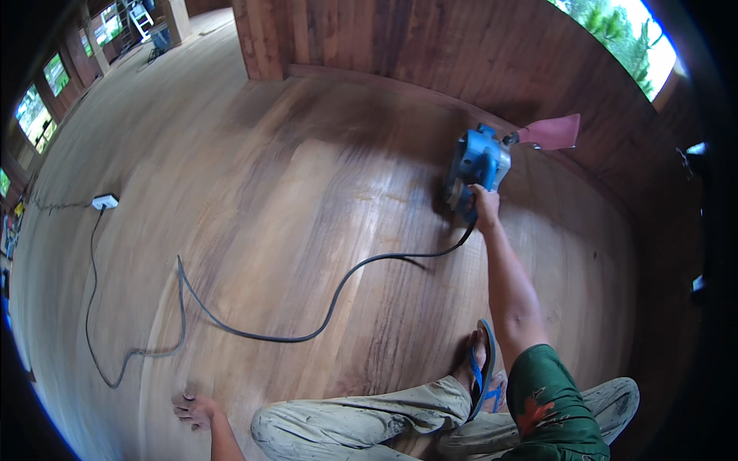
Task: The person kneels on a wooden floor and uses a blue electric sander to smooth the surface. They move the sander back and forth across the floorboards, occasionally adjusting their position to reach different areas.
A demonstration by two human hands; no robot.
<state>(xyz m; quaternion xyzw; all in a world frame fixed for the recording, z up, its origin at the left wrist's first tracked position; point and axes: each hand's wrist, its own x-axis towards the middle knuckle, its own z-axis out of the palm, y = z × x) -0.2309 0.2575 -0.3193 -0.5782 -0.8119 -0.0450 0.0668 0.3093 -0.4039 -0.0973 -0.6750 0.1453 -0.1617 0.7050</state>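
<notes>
My right hand (484,206) is wrapped round the rear handle of a blue belt sander (480,157), at arm's length ahead and to the right. The sander rests on the wooden floor (307,207) near the wall, and a pinkish-red dust bag (552,132) sticks out from its right side. From its handle end a black power cord (338,296) trails left in loose bends. My left hand (195,409) lies on the boards at the lower left, fingers stretched out and holding nothing. The sander's underside is hidden.
The cord runs to a white power strip (105,201) at the left. A reddish-brown plank wall (384,46) stands ahead and curves round to the right. My bent legs in stained pale trousers (361,419) and a blue-strapped flip-flop (483,369) lie near. A ladder (138,17) stands far left.
</notes>
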